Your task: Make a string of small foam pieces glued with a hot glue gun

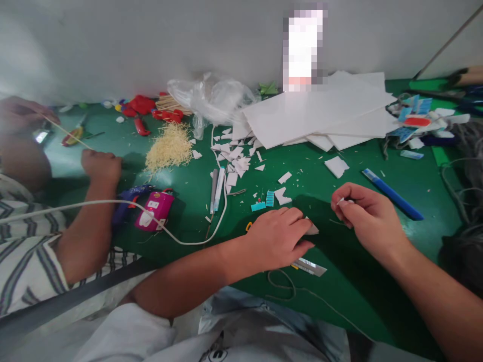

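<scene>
L hand [279, 237] half-curled, gripping wht pc [313, 228]; R hand [368, 217] curled, pinching tiny wht bit [341, 200].

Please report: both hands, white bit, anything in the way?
Right hand pinching white bit. Left hand holding pale piece. Cutter blade bare, close to left hand.

I wore a white shirt [260, 348] with a short sleeve [130, 329] and a dark chest print [218, 355], above pale blue, denim-like trousers [271, 312].

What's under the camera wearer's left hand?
A cutter blade and a pale piece peek out from the left hand; whatever else lies beneath its palm is covered.
</scene>
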Motion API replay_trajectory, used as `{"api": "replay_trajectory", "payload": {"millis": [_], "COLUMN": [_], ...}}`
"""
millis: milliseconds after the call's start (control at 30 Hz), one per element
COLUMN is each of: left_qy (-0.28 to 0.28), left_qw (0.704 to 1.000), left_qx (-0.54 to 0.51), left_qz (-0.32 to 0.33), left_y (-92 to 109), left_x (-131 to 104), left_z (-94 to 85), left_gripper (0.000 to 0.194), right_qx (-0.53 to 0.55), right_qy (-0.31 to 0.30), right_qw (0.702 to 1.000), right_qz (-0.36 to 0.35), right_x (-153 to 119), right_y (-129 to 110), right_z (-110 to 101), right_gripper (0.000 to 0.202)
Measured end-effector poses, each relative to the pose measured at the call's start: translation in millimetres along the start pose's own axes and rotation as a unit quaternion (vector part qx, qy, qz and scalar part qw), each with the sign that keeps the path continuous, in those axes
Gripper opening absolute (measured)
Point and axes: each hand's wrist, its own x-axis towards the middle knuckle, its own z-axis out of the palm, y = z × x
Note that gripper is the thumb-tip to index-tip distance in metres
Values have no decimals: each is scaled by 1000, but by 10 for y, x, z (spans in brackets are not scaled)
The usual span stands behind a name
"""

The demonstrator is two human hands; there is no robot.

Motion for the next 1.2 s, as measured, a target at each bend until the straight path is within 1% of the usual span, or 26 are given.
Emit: {"api": "replay_trajectory", "payload": {"millis": [67,167,267,300,333,433,533,667,733,800,867,900,967,1000,1067,1100,1200], "left_qy": [3,8,25,30,33,43,43,1,-22,-37,-48,-52,-49,-43,-31,-27,-12], "left_qw": [1000,998,996,995,994,991,990,993,994,994,994,994,994,994,995,995,995], "left_qx": [7,16,24,27,31,37,45,57,55,56,60,60,58,57,55,55,61], "left_qz": [24,58,84,93,102,122,125,106,95,83,73,72,76,78,80,79,81], "left_y": [15,41,70,80,89,108,107,91,87,91,101,107,115,113,96,83,58], "left_x": [-33,-91,-141,-153,-162,-173,-163,-136,-128,-129,-139,-146,-160,-165,-165,-159,-139], "left_z": [5,8,17,24,33,66,87,82,73,66,61,62,74,85,111,120,94], "left_gripper": [29,31,31,34,36,38,36,33,33,33,31,30,28,28,29,29,31], "right_qx": [-19,-120,-250,-307,-376,-423,-459,-484,-492,-497,-497,-490,-466,-445,-427,-399,-346], "right_qy": [3,3,-10,-22,-39,-52,-74,-100,-102,-95,-89,-86,-74,-64,-45,-29,13], "right_qw": [1000,993,967,949,922,896,868,831,816,807,802,803,814,825,836,851,878], "right_qz": [-8,-24,-43,-59,-87,-127,-176,-255,-285,-306,-320,-327,-339,-344,-340,-341,-332], "right_x": [24,97,229,290,360,630,964,1381,1515,1581,1585,1568,1501,1449,1303,1207,836], "right_y": [-47,-151,-287,-337,-390,-559,-737,-912,-939,-924,-882,-854,-794,-763,-697,-663,-561], "right_z": [-27,-52,2,50,115,409,792,1266,1424,1500,1488,1451,1326,1244,1057,959,679], "right_gripper": [11,13,14,14,13,9,7,23,35,53,66,68,65,61,56,53,45]}}
